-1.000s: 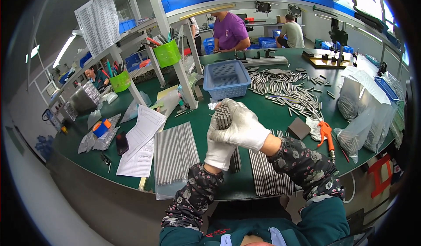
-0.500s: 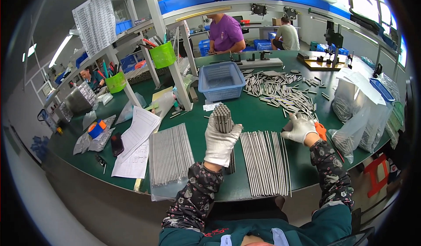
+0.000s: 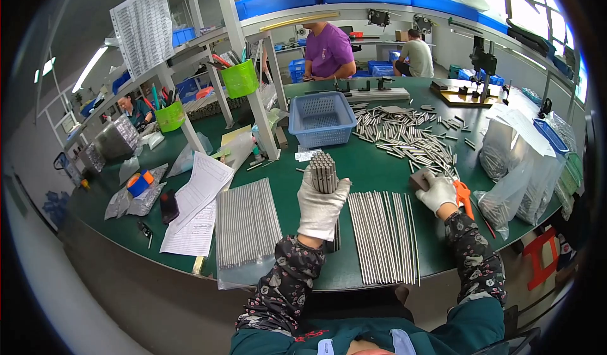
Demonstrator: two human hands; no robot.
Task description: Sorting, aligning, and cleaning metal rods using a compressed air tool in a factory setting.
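Observation:
My left hand (image 3: 320, 211), in a white glove, is wrapped round a bundle of thin metal rods (image 3: 324, 177), whose packed ends face up. Part of what looks like the same bundle shows below, beside my wrist. A loose row of long metal rods (image 3: 382, 238) lies between my hands. To the left, another row of rods (image 3: 248, 225) rests on clear plastic. My gloved right hand (image 3: 437, 194) is closed on a small grey block (image 3: 418, 179), just beyond the loose row's right end. Orange-handled scissors (image 3: 464, 197) lie right beside that hand.
A heap of short metal pins (image 3: 414, 137) spreads beyond my right hand, with a blue basket (image 3: 321, 137) to its left. Plastic bags of parts (image 3: 525, 178) stand at right. Papers (image 3: 196, 209) and a phone (image 3: 168, 208) lie left. One person in purple (image 3: 329, 51) stands across the table.
My right hand has shifted slightly right and nearer, and its fingers have closed round the grey block. My left hand still holds the rod bundle in nearly the same place.

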